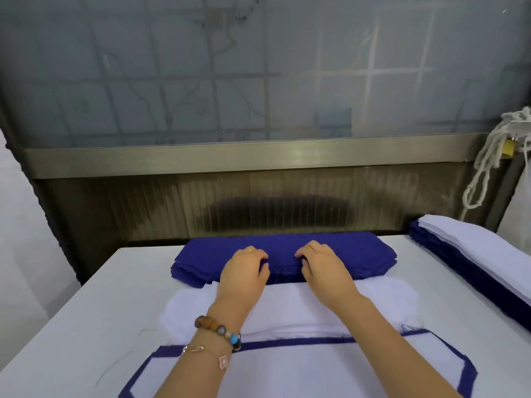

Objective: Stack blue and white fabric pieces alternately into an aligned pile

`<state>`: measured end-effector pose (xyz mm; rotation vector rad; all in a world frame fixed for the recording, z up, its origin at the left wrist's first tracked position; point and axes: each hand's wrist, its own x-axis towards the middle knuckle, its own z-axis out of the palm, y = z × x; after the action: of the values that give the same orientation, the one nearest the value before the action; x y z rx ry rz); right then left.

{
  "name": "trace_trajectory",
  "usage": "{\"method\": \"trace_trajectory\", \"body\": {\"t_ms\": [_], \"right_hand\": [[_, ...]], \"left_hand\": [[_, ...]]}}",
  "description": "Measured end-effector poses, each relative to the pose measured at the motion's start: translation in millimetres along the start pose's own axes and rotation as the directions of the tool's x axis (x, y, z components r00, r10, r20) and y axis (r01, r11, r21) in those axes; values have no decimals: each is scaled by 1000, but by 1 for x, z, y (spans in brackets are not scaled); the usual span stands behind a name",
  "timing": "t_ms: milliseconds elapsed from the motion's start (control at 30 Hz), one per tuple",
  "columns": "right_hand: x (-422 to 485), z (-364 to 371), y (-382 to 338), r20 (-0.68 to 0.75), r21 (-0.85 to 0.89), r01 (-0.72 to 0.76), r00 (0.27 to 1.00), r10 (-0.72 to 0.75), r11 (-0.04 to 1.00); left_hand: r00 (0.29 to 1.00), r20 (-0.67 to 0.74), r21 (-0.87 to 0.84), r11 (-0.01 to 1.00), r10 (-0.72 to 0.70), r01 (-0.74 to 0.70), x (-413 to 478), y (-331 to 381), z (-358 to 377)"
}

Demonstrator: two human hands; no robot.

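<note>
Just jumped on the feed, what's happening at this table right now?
A person has both hands on the near edge of the blue fabric stack at the far side of the table. The left hand and right hand curl their fingers over that edge, seemingly to pick up a piece. The white fabric stack lies in the middle. Nearest is the alternating pile, white on top with blue showing beneath.

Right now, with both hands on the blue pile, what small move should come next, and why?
Probably lift only the top blue piece: the left hand and right hand curl fingers at the near edge of the blue pile, and the near pile has white on top.
</note>
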<state>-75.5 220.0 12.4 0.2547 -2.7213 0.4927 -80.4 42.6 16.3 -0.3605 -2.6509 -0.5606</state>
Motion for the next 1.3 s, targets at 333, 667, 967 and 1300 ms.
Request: {"method": "trace_trajectory", "body": {"t_ms": [333, 667, 967, 1300], "right_hand": [[55, 16, 3, 56, -64, -80, 995, 84, 995], [65, 21, 20, 69, -60, -5, 998, 9, 998], [64, 23, 24, 48, 57, -60, 997, 57, 997], [63, 25, 25, 28, 150, -113, 994, 110, 982]], "left_hand": [[996, 12, 140, 986, -92, 89, 44, -4, 27], [997, 61, 227, 973, -51, 36, 57, -7, 29], [999, 40, 248, 968, -29, 18, 55, -3, 31], [996, 62, 158, 986, -67, 57, 59, -9, 26]]}}
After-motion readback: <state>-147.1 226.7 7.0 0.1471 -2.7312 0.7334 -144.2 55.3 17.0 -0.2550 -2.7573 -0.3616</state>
